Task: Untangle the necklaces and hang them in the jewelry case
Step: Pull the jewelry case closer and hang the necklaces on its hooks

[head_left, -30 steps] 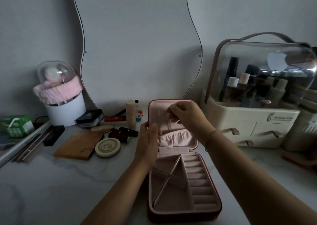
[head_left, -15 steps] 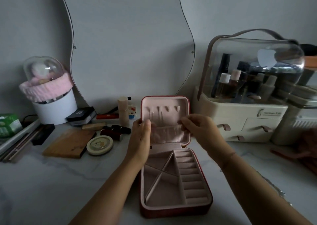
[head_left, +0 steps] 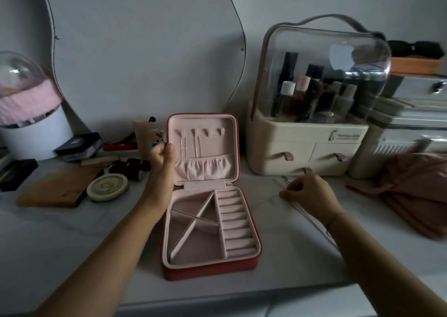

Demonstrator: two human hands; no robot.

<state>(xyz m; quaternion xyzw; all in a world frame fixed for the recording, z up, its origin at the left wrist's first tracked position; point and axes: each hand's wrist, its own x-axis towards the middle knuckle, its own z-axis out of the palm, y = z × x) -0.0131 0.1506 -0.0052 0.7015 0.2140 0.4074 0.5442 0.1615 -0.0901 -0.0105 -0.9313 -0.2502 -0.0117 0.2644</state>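
A red jewelry case (head_left: pixel 246 251) lies open on the marble table, its pink lid (head_left: pixel 231 133) standing upright. Two thin necklaces (head_left: pixel 184 145) (head_left: pixel 196 146) hang from the lid's left hooks, their ends tucked into the gathered pocket. My left hand (head_left: pixel 160 164) grips the lid's left edge, thumb on the inside. Another fine chain (head_left: pixel 314 222) lies on the table right of the case. My right hand (head_left: pixel 308 194) is on it, curled fingertips pinching the chain near its upper end. The hand hides part of the chain.
A cream cosmetics organizer (head_left: pixel 307 145) with a clear dome stands behind my right hand. A pink cloth (head_left: pixel 416 191) lies far right. Left of the case are a round tin (head_left: pixel 107 187), dark tubes (head_left: pixel 130 168) and a wooden board (head_left: pixel 55 188). The table's front edge (head_left: pixel 242 297) is close.
My right hand has left the case lid and dropped to the table on the right, onto the loose chain. My left hand stays on the lid's left edge.
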